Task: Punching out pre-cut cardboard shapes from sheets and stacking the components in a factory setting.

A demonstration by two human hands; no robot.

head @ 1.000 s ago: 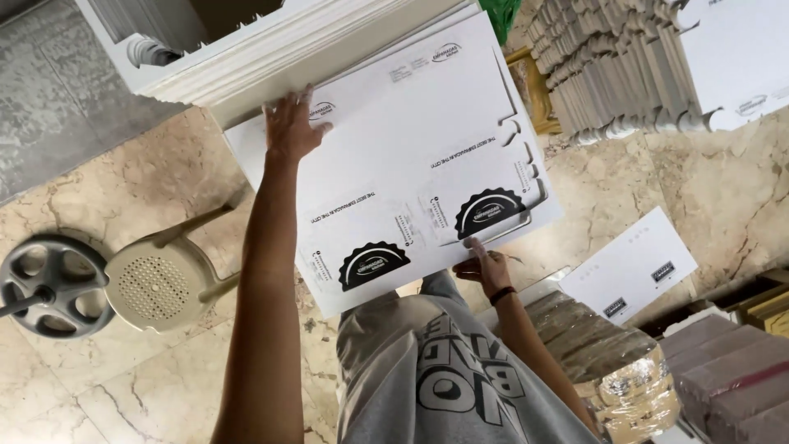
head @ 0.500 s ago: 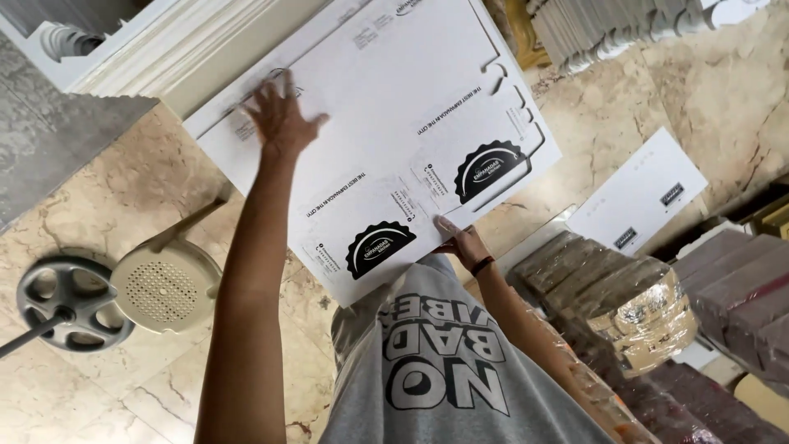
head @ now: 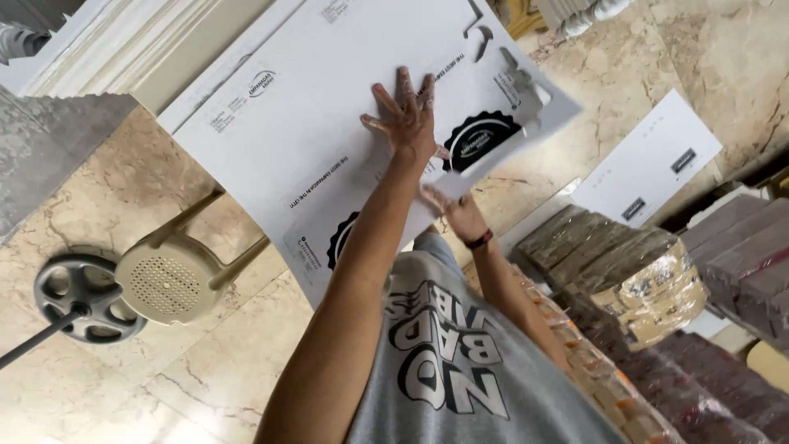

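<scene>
1. The left hand lies flat, fingers spread, on the printed face of a flat white cardboard box blank; it presses and grips nothing.
2. The right hand pinches the blank's near edge by a cut flap, wristband showing.
3. The blank sits in front of the person's chest, over the marble floor, its far end against a stack of white sheets.
4. It probably handles light and fairly stiff, yet it will likely flex and crease; holding two opposite edges seems safest.
5. It is white with black round badges, small print, and die-cut slots and tabs.
6. A beige plastic stool stands at the left.
</scene>
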